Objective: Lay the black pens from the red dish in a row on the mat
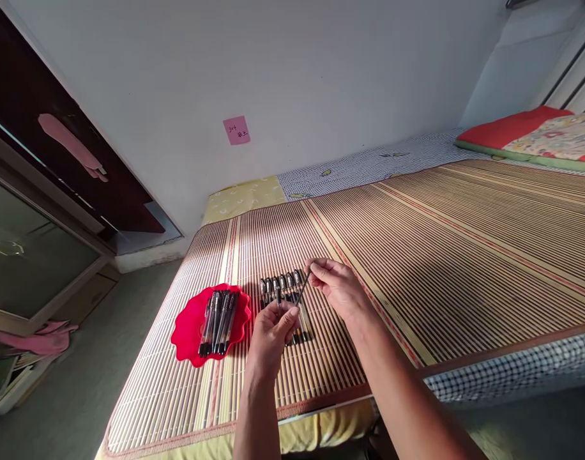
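Step in hand, seemingly: handling slim dark stick (pixel 303 285). Right hand (pixel 338 287) pinches upper end; left hand (pixel 273 332) clamped, apparently on lower end, above pen row (pixel 289 281) near front edge of mat (pixel 446 275). More pens (pixel 218 322) in red dish (pixel 184 332), toward left edge. Next move calls for careful alignment.

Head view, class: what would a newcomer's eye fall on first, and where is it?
Probably the bright red plate near the left edge of the mat, with dark pens in it. Next, the right hand, pinching a thin dark stick that slants down to the left hand, near a row of pens. Then the pink note on the pale wall.
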{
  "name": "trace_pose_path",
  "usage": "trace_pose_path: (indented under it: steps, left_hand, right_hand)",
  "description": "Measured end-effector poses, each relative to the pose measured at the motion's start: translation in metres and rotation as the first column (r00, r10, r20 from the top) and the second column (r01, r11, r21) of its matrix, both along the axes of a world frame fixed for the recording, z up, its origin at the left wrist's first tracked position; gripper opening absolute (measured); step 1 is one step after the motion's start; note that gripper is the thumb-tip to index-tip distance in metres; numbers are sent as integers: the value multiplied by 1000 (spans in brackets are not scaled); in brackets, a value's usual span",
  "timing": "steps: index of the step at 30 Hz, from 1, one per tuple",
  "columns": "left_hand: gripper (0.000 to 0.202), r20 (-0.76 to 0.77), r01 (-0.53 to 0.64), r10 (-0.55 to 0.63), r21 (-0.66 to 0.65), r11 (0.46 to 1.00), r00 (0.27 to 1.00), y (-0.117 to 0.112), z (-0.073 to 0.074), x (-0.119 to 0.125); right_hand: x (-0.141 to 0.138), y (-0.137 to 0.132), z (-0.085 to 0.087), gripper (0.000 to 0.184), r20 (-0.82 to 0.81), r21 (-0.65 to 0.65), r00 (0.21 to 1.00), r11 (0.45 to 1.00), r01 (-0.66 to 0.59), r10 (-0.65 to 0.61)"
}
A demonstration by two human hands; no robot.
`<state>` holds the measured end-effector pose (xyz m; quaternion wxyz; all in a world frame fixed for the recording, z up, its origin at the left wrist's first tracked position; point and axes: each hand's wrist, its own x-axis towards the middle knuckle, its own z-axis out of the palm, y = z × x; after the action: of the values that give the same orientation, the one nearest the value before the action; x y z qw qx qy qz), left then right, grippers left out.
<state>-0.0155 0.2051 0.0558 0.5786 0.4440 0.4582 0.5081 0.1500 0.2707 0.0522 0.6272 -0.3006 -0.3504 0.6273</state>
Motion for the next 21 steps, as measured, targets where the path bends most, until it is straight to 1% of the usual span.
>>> trace_pose_path:
  steps: [2, 4, 8, 10, 12, 14, 16, 17, 19, 21]
  left_hand:
    - [50, 20, -16, 16, 0, 1000, 1000, 0, -2, -1]
    - [49, 43, -13, 13, -2, 1000, 999, 0, -4, -3]
    - [45, 120, 61, -57, -31, 998, 991, -2, -3, -4]
    - [43, 149, 77, -72, -28, 997, 986, -2, -1, -1]
    - [40, 171, 60, -58, -11, 998, 984, -2, 0, 3]
    - [38, 181, 27, -29, 12, 1000, 983, -1, -1, 6]
    - [38, 135, -3, -1, 34, 999, 991, -2, -3, 7]
    - [39, 79, -14, 11, 45, 999, 997, -3, -4, 7]
    - [44, -72, -28, 33, 71, 997, 997, -5, -4, 8]
    - [49, -217, -13, 37, 109, 994, 975, -7, -3, 8]
  right_hand:
    - [-5, -2, 3, 28, 12, -6, 1000, 1000, -20, 20]
    - [-5, -4, 6, 26, 28, 7, 998, 999, -48, 48]
    - [1, -8, 14, 22, 42, 53, 990, 989, -135, 133]
    - [1, -11, 19, 23, 43, 71, 984, 982, -173, 171]
    - [-1, -14, 22, 27, 66, 84, 988, 985, -148, 143]
    - [-4, -17, 25, 31, 141, 90, 989, 994, -67, 54]
    - [-9, -19, 26, 37, 259, 90, 966, 996, -24, 0]
    - [-12, -20, 26, 39, 323, 84, 946, 996, -32, 3]
    - [-17, -22, 26, 41, 419, 41, 907, 997, -68, 45]
    - [-22, -23, 25, 37, 472, -14, 878, 996, -85, 82]
